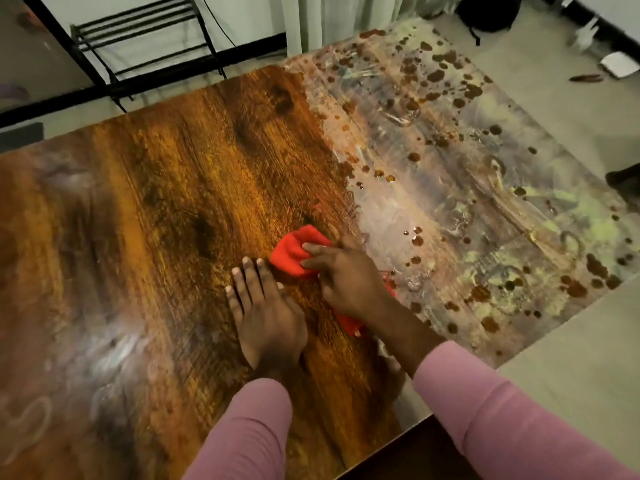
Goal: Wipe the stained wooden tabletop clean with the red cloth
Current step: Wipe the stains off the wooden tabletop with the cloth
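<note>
Left: the left hand (266, 313) is lying flat on the surface (138, 202), fingertips just beside the cloth (294, 252), blocking a sweep that way.
Ahead: bare wood is running open from the cloth to the far edge.
Right: grey film and brown drops (446, 77) are lying flat, leaving passage open above them.
Near: two sleeves (249, 434) are crossing the near edge, narrowing the room there.
Beyond: a black rack (138, 46) is standing past the far edge, well apart.

Black metal rack (138, 39) against the wall, pale curtain (311, 19), dark bag (491, 12) on the floor (540, 81), white flat item (620, 64)
</note>
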